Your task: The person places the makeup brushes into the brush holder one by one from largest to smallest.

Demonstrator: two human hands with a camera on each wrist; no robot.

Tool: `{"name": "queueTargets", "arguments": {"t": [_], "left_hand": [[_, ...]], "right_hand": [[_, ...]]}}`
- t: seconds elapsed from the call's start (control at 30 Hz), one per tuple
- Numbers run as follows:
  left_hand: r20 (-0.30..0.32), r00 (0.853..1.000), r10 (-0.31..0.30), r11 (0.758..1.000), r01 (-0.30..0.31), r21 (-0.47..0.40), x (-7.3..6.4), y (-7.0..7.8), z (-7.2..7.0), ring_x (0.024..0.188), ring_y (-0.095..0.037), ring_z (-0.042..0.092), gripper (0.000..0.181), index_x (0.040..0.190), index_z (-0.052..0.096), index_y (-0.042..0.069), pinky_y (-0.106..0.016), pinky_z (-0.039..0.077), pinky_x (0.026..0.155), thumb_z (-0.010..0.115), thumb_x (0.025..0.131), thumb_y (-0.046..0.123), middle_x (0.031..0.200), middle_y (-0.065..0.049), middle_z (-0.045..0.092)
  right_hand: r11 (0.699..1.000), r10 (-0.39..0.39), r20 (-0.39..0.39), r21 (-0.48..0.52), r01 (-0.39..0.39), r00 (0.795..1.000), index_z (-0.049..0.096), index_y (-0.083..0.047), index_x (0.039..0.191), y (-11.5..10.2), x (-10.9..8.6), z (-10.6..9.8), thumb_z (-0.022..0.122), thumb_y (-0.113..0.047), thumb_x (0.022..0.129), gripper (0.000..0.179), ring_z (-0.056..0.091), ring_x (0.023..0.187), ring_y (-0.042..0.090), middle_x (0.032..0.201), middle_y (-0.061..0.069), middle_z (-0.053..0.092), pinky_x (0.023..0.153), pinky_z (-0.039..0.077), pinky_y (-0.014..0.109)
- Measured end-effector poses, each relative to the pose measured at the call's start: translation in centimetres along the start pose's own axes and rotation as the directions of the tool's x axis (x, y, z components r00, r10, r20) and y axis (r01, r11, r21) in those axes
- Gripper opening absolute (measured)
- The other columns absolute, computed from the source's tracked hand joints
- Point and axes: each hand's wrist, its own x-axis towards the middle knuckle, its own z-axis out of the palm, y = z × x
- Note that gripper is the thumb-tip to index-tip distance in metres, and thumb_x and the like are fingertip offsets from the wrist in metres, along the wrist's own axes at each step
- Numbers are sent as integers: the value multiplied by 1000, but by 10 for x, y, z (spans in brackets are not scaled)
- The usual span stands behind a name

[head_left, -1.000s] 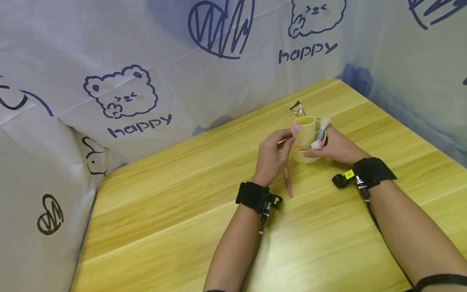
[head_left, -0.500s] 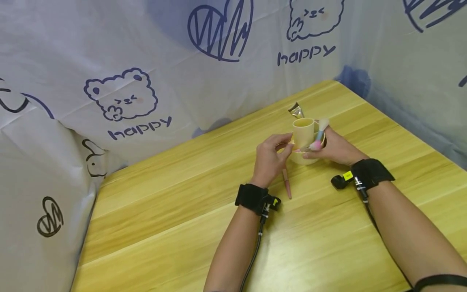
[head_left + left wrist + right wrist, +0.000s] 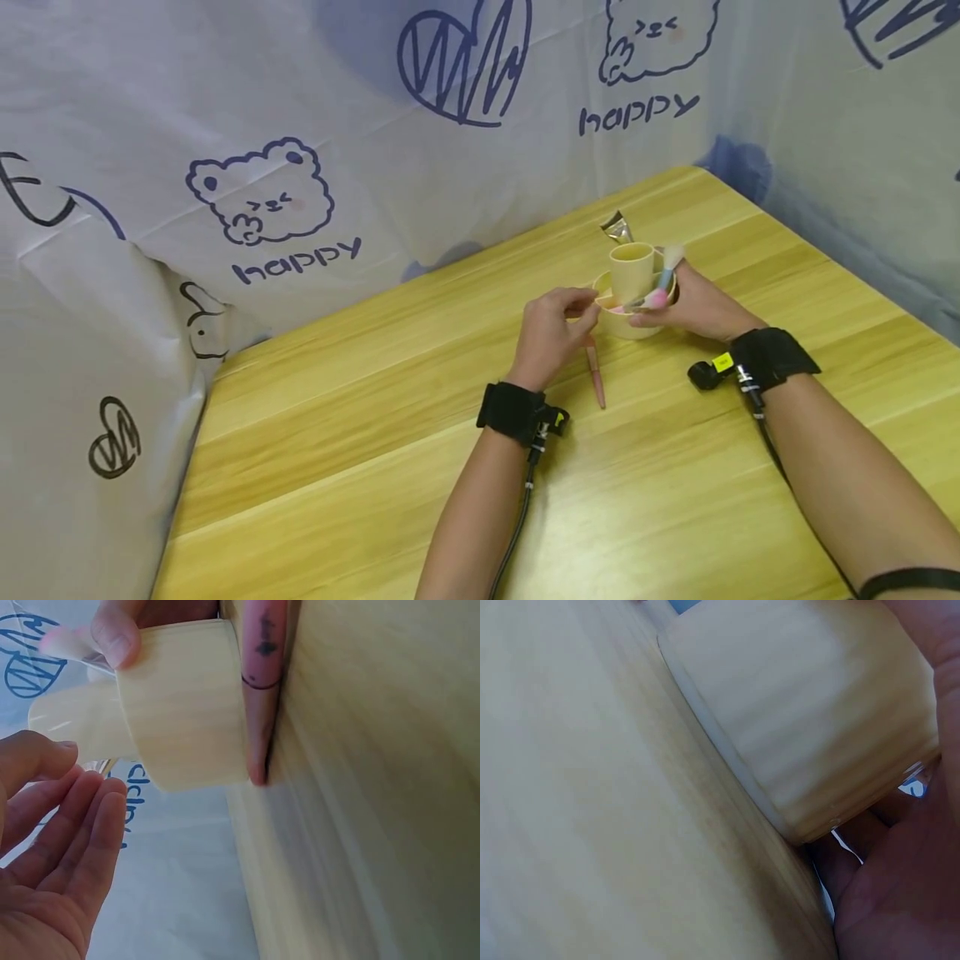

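A cream brush holder [image 3: 630, 327], a wide cup with a taller inner cup [image 3: 632, 275], stands on the table. My right hand [image 3: 701, 302] grips its outer wall, thumb at the rim. Makeup brushes lean in it: one with a white head and blue handle [image 3: 667, 265], and a pink-tipped one [image 3: 657, 300]. At the holder's left rim is my left hand [image 3: 551, 329]. Its thumb and fingertips are close together by the inner cup in the left wrist view, fingers extended, no brush visible in them. The right wrist view shows the holder's wall [image 3: 810, 705] beside my palm.
A pink-handled brush [image 3: 595, 377] lies on the wooden table [image 3: 360, 467] just in front of the holder. Behind the holder is a wide dark-bristled brush with a silver ferrule [image 3: 618, 230]. A printed white cloth [image 3: 420, 183] hangs along the table's far edge.
A pink-tipped brush at my left fingertips has gone down into the holder. The left hand has since drawn slightly left from the rim. My right hand keeps its grip.
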Motion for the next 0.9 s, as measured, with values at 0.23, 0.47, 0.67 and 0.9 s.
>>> {"name": "queueTargets", "arguments": {"t": [0.23, 0.47, 0.67, 0.9], "left_hand": [[41, 999, -18, 997, 15, 72, -2, 2, -1, 96, -18, 77, 24, 116, 78, 6, -21, 61, 86, 70, 98, 20, 108, -9, 80], [73, 995, -61, 992, 52, 110, -5, 0, -2, 87, -15, 76, 20, 108, 79, 6, -16, 56, 74, 71, 97, 21, 97, -7, 81], [149, 980, -131, 985, 112, 130, -6, -1, -3, 86, -15, 76, 20, 109, 77, 7, -15, 55, 70, 71, 96, 22, 96, -6, 81], [226, 946, -233, 967, 201, 156, -9, -1, -3, 83, -13, 73, 19, 103, 74, 9, -14, 51, 65, 75, 94, 25, 95, -5, 80]], "right_hand": [[1000, 15, -3, -18, -15, 1000, 12, -18, 164, 0, -1, 0, 86, -27, 85, 108, 49, 134, 34, 150, 18, 46, 116, 36, 52], [1000, 1, 1, -13, -1, 1000, 16, -18, 163, 0, -1, 0, 86, -25, 85, 105, 49, 135, 32, 151, 17, 47, 116, 36, 50], [1000, -1, 1, -22, 1, 1000, 17, -19, 163, 1, -1, -1, 86, -25, 85, 105, 48, 135, 30, 151, 16, 47, 115, 35, 49], [999, -11, -5, -35, 11, 1000, 21, -21, 161, -2, 0, 0, 87, -25, 85, 101, 51, 130, 23, 149, 11, 49, 109, 39, 34]]}}
